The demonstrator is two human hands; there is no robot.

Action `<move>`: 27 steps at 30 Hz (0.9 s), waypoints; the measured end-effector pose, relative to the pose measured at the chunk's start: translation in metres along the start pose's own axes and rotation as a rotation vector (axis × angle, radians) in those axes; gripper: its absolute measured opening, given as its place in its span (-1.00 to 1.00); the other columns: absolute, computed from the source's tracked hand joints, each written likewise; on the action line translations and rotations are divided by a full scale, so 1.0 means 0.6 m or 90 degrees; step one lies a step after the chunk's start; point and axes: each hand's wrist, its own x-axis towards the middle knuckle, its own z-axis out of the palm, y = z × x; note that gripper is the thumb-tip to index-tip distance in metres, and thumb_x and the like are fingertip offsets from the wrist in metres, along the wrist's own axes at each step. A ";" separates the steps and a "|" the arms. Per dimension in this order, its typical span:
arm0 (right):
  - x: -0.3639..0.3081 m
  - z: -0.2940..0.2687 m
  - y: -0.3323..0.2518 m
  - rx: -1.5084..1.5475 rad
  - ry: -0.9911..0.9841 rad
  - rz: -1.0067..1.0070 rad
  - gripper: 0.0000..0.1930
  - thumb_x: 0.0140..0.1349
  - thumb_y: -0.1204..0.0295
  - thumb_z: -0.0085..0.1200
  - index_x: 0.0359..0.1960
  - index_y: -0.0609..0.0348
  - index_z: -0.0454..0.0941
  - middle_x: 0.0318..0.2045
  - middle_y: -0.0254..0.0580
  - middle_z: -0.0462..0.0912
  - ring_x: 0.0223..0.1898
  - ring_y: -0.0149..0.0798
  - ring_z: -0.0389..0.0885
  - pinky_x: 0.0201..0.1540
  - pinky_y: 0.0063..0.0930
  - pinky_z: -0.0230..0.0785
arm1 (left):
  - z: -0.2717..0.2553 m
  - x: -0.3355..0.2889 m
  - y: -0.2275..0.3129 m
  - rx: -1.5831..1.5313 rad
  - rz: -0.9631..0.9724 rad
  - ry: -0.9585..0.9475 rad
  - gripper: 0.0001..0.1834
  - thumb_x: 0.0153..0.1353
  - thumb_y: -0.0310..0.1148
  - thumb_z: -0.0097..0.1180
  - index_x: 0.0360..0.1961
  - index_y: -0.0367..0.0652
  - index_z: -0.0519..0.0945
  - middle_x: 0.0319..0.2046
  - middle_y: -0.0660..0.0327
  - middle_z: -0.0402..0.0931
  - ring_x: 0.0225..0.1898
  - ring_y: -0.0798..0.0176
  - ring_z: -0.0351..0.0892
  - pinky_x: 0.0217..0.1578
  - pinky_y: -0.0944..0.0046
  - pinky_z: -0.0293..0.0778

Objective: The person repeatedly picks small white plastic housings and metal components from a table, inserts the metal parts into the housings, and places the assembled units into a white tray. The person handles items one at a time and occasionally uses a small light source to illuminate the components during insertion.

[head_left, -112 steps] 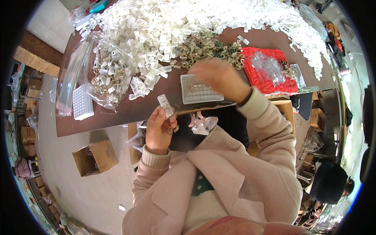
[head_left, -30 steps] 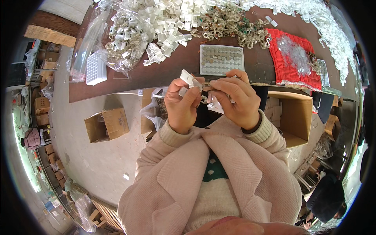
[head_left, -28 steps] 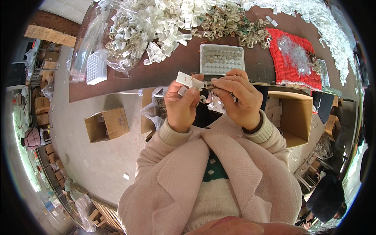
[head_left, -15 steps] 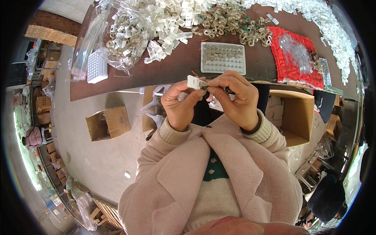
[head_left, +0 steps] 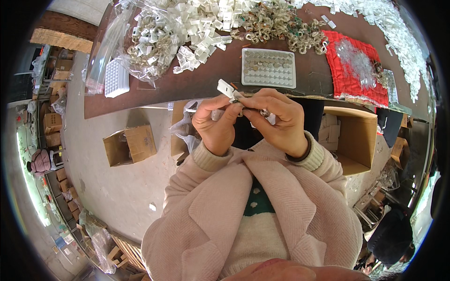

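My left hand point(head_left: 214, 125) pinches a small white plastic casing point(head_left: 226, 88) between thumb and forefinger, just past the table's near edge. Another white piece point(head_left: 216, 115) shows against its curled fingers. Thumb and forefinger of my right hand point(head_left: 281, 121) close at the casing's lower end, on a small part too little to make out. Under these fingers hangs a bit of clear coiled wire point(head_left: 265, 113). Beyond my hands lies a white pocketed tray point(head_left: 268, 86) with round metal discs in its far rows. Behind it are heaps of white casings point(head_left: 206, 44) and coiled wires point(head_left: 281, 29).
A clear bag point(head_left: 152, 58) of wired casings and stacked white trays point(head_left: 116, 80) lie at left. Red cloth point(head_left: 342, 79) with clear bits lies at right. Cardboard boxes point(head_left: 142, 143) stand below the table, one open box point(head_left: 358, 143) beside me. Another person point(head_left: 391, 236) is at lower right.
The white casing has tilted, its far end now pointing up and left. My right fingers have shifted slightly left and down, closer to my left fingertips.
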 end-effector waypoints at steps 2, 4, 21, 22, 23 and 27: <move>0.000 0.005 0.001 -0.040 0.021 -0.001 -0.77 0.11 0.68 0.25 -0.17 0.23 0.69 -0.28 -0.17 0.70 -0.34 -0.39 0.66 -0.27 -0.56 0.49 | 0.007 -0.003 -0.002 0.029 -0.002 0.022 -0.78 0.22 -0.70 0.23 -0.16 -0.21 0.56 -0.29 0.17 0.64 -0.39 0.47 0.50 -0.41 0.47 0.42; -0.002 0.013 0.002 -0.016 0.049 0.049 -0.76 0.10 0.66 0.24 -0.16 0.23 0.66 -0.29 -0.16 0.70 -0.33 -0.38 0.66 -0.25 -0.54 0.50 | 0.013 -0.004 -0.004 0.053 0.009 0.029 -0.79 0.26 -0.67 0.21 -0.15 -0.19 0.54 -0.33 0.17 0.63 -0.47 0.50 0.45 -0.51 0.51 0.36; 0.003 0.011 -0.014 -0.130 0.055 0.028 -0.75 0.12 0.65 0.22 -0.15 0.19 0.57 -0.37 -0.16 0.65 -0.37 -0.36 0.67 -0.30 -0.54 0.49 | 0.011 -0.003 -0.012 0.064 0.020 0.035 -0.78 0.29 -0.64 0.19 -0.09 -0.18 0.52 -0.18 0.02 0.68 -0.36 0.47 0.53 -0.41 0.50 0.42; 0.005 0.009 -0.016 -0.144 0.048 0.004 -0.76 0.14 0.67 0.20 -0.14 0.21 0.55 -0.39 -0.21 0.63 -0.39 -0.43 0.62 -0.33 -0.57 0.45 | 0.010 -0.004 -0.013 0.078 0.026 0.041 -0.78 0.29 -0.63 0.19 -0.09 -0.16 0.52 -0.20 0.02 0.68 -0.42 0.51 0.51 -0.48 0.54 0.39; 0.007 0.007 -0.017 -0.159 0.044 -0.017 -0.76 0.17 0.69 0.18 -0.14 0.23 0.53 -0.42 -0.27 0.61 -0.41 -0.49 0.56 -0.36 -0.61 0.40 | 0.009 -0.003 -0.014 0.082 0.030 0.040 -0.78 0.29 -0.63 0.20 -0.09 -0.16 0.52 -0.21 0.04 0.68 -0.42 0.51 0.51 -0.48 0.54 0.39; 0.014 -0.001 -0.017 -0.071 0.052 0.083 -0.75 0.11 0.66 0.22 -0.17 0.19 0.55 -0.43 -0.22 0.59 -0.44 -0.39 0.61 -0.34 -0.57 0.45 | 0.005 -0.003 -0.010 0.138 0.058 0.010 -0.78 0.28 -0.62 0.21 -0.10 -0.16 0.52 -0.25 0.10 0.67 -0.42 0.50 0.51 -0.48 0.53 0.39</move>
